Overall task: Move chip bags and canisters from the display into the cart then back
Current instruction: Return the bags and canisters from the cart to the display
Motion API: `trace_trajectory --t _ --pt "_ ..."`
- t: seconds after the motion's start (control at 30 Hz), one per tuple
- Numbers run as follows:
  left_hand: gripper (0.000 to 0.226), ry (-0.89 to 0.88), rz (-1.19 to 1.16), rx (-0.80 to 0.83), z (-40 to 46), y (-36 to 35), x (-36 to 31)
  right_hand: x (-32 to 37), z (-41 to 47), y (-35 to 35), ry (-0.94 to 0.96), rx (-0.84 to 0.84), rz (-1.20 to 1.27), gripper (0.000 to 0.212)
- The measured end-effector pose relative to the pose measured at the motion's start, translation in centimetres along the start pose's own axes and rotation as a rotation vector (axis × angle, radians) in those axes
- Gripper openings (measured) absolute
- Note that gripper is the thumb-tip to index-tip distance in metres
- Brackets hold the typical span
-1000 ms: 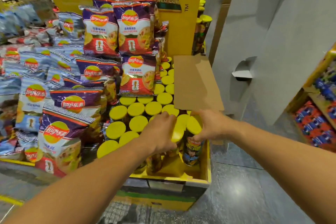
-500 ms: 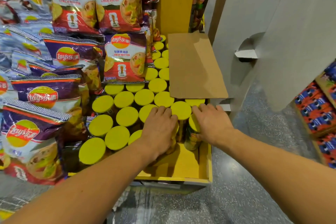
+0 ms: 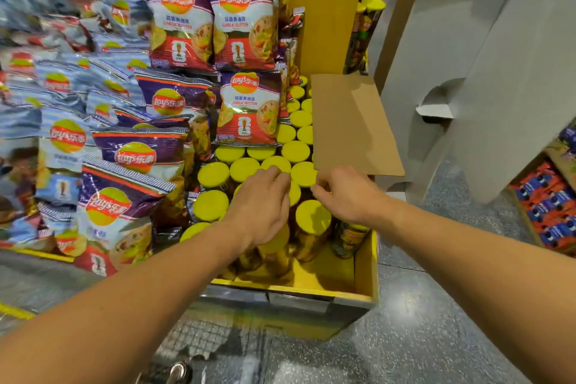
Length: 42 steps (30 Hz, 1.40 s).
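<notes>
Yellow-lidded chip canisters [image 3: 244, 169] stand packed in a yellow display tray [image 3: 371, 271]. Purple garlic-butter chip bags [image 3: 247, 107] are stacked behind and to the left of them. My left hand [image 3: 260, 207] hovers palm down over the front canisters, fingers slightly spread, gripping nothing. My right hand [image 3: 347, 195] is beside it with curled fingertips touching the edge of a canister lid [image 3: 304, 173]. A canister [image 3: 312, 218] stands between and just below both hands. Another, lower one [image 3: 349, 238] sits under my right wrist.
A brown cardboard flap [image 3: 352, 125] lies over the right rear canisters. Blue chip bags [image 3: 67, 146] fill the left. The cart's wire mesh [image 3: 202, 338] shows at the bottom. Grey cardboard panels [image 3: 486, 72] stand right, a shelf of red-blue packs [image 3: 551, 218] beyond.
Both hands held canisters a second ago, lowered them into the tray's front rows, and have now come off them. The view has shifted slightly back.
</notes>
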State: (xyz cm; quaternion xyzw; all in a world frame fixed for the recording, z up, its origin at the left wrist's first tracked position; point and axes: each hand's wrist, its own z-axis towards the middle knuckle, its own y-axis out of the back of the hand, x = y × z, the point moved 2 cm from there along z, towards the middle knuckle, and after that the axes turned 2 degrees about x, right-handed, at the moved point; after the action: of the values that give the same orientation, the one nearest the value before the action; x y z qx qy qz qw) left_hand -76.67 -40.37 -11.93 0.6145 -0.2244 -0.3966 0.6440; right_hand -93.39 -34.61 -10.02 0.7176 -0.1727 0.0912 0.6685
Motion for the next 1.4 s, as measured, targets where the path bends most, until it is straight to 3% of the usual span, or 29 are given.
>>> trace_trajectory --t 0.13,0.27,0.53,1.07,1.27,1.4 --pt "0.019 0.129 -0.106 -0.037 -4.1 2.4 2.7 5.2 0.7 -1.0 0.072 0.063 0.073 0.030" --pt "0.024 0.225 -0.107 -0.047 -10.3 4.8 5.7 12.0 0.5 -2.2 0.169 0.159 0.078 0.025" --pt "0.006 0.383 -0.150 -0.037 -24.5 8.5 10.7 26.5 -2.3 -6.3 0.366 0.302 0.009 0.022" --pt "0.011 0.717 -0.104 -0.013 -51.7 11.6 19.1 48.8 -9.3 -18.5 0.590 0.552 -0.058 0.020" --pt "0.009 1.030 -0.092 0.054 -62.5 11.2 22.1 55.0 -10.7 -24.3 0.651 0.733 -0.122 0.021" --pt "0.022 1.261 0.018 0.016 -68.7 10.8 23.6 58.8 -10.3 -28.4 0.706 0.745 -0.198 0.021"
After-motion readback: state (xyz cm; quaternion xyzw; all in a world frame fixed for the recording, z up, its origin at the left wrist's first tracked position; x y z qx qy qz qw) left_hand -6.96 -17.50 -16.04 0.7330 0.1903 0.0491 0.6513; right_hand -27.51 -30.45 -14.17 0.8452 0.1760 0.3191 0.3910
